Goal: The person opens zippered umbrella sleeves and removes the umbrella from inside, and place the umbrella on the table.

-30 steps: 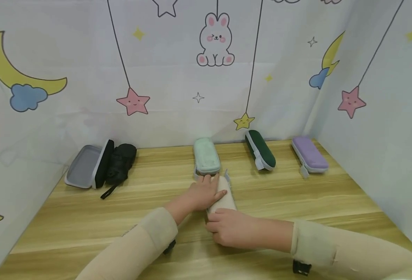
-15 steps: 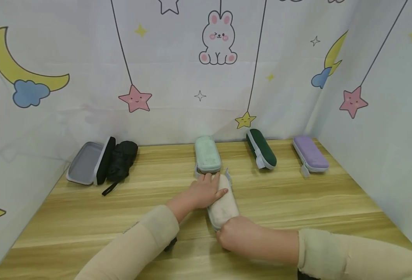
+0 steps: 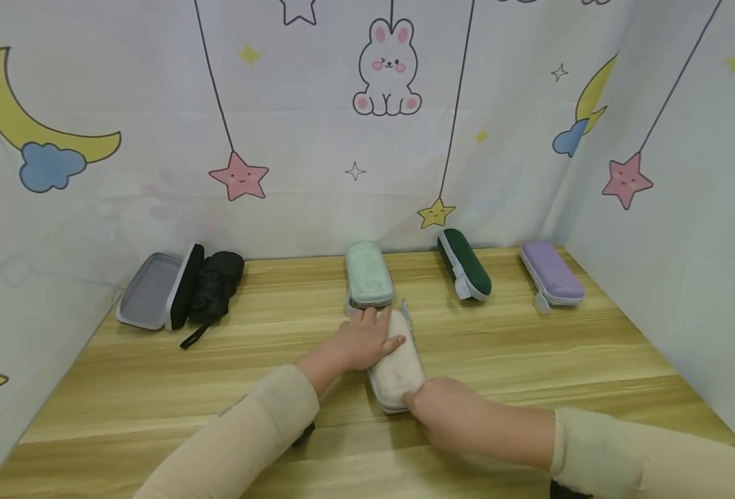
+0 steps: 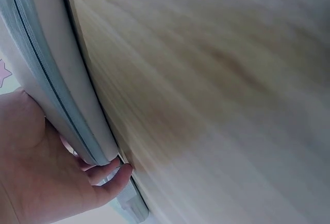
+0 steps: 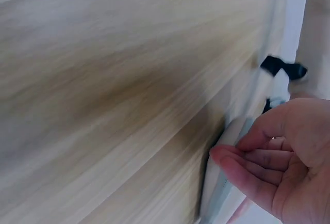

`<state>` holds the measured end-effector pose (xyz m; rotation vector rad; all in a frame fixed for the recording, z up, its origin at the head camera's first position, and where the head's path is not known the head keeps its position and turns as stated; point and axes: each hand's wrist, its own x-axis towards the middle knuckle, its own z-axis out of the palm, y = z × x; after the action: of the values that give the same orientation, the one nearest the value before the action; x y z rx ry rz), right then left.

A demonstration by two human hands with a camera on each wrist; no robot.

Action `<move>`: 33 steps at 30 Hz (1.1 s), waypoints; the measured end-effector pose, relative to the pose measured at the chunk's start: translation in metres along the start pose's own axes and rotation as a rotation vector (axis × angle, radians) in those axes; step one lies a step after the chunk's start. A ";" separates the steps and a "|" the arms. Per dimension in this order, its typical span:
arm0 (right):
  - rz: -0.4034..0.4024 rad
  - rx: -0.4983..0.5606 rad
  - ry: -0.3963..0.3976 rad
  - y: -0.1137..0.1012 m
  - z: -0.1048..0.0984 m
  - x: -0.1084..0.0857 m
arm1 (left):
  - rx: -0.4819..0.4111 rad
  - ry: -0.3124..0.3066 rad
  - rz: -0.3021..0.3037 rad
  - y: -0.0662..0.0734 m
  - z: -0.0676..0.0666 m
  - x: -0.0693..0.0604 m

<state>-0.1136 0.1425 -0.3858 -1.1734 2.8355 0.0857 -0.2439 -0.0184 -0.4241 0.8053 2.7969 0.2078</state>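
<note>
A cream zippered case [image 3: 400, 367] lies on the table in the middle of the head view. My left hand [image 3: 360, 341] grips its far end, thumb across the top; in the left wrist view the fingers [image 4: 114, 182] curl round that end, beside the zipper seam [image 4: 44, 69]. At the near right corner, my right hand [image 3: 451, 416] pinches at the zipper line. Its thumb and fingertips [image 5: 227, 154] meet at the case's edge [image 5: 219, 195] in the right wrist view; the zipper pull between them is hidden.
Beyond the cream case sits a mint case [image 3: 369, 274]. Farther right are a dark green case [image 3: 465, 263] and a purple case [image 3: 552, 272]. An opened black case with grey lining [image 3: 150, 291] and a black folded umbrella [image 3: 216, 287] are at the left. Printed cloth [image 3: 305, 118] hangs behind the table.
My right hand has moved rightward along the near end of the cream case, from its left side to its right corner. The left hand keeps its hold.
</note>
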 end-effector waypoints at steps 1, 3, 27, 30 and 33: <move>0.012 0.016 0.008 0.003 0.000 -0.002 | -0.001 -0.002 0.001 0.000 -0.001 0.000; 0.025 0.054 0.010 0.009 0.000 -0.006 | -0.006 -0.003 0.002 0.002 -0.002 -0.001; 0.040 0.179 0.123 0.077 0.010 0.034 | 0.069 0.036 0.073 0.002 -0.006 -0.016; 0.058 0.167 0.144 0.085 0.012 0.042 | 0.074 0.027 0.072 0.002 -0.006 -0.015; 0.069 0.147 0.164 0.091 0.013 0.050 | 0.076 0.026 0.073 0.002 -0.005 -0.015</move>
<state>-0.2125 0.1730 -0.4009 -1.1009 2.9618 -0.2225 -0.2321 -0.0255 -0.4161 0.9292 2.8173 0.1253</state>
